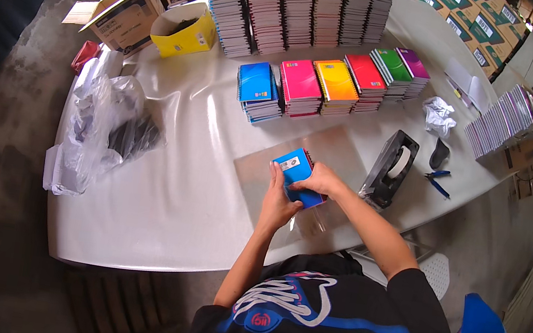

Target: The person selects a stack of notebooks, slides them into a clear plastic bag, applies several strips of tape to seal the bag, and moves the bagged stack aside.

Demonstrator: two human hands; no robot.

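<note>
A small stack of spiral notebooks, with a blue cover and a white label on top, is between my two hands. Along its lower edge a strip of pink or purple shows beneath the blue. My left hand grips the near left side, fingers along the edge and thumb at the near corner. From the right, my right hand closes round the wire-bound side, its thumb over the cover. Under the notebooks a clear plastic sheet lies flat on the white table. Fingers under the stack are hidden.
Stacked notebooks in several colours stand in two rows beyond my hands. To the right are a black tape dispenser, blue-handled pliers, crumpled paper and more notebooks. Plastic wrapping and a yellow box occupy the left.
</note>
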